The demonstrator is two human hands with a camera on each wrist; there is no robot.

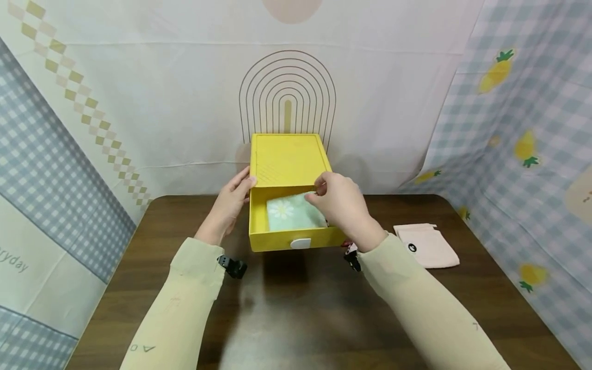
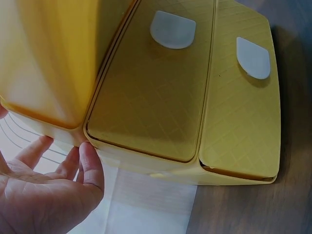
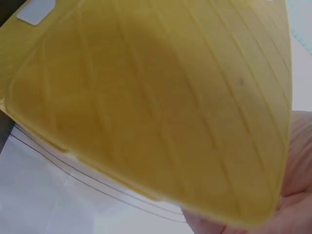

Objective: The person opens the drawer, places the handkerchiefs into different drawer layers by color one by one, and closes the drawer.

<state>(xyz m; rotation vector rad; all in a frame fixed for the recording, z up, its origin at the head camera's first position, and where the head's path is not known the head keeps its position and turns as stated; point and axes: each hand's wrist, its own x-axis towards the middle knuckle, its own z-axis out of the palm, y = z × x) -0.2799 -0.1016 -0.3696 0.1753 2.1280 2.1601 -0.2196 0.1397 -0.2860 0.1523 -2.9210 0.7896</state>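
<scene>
A yellow drawer box [image 1: 289, 159] stands at the back of the table, its top drawer [image 1: 273, 240] pulled out. Inside that drawer lies a folded mint-green cloth [image 1: 296, 211] with a white daisy. My left hand [image 1: 227, 203] touches the box's left side, the thumb at its front top corner; the left wrist view shows the fingertips [image 2: 90, 158] along the box's edge. My right hand [image 1: 344, 203] reaches over the drawer's right wall, thumb and forefinger apart above the cloth's upper right corner. In the right wrist view the drawer front hides much of this hand [image 3: 297, 180].
A folded pale pink cloth [image 1: 430, 246] with a round black mark lies on the dark wooden table [image 1: 296, 318] at the right. Two closed drawers, each with a white tab handle [image 2: 173, 30], sit below the pulled-out one. Printed fabric [image 1: 185, 103] hangs behind and at both sides.
</scene>
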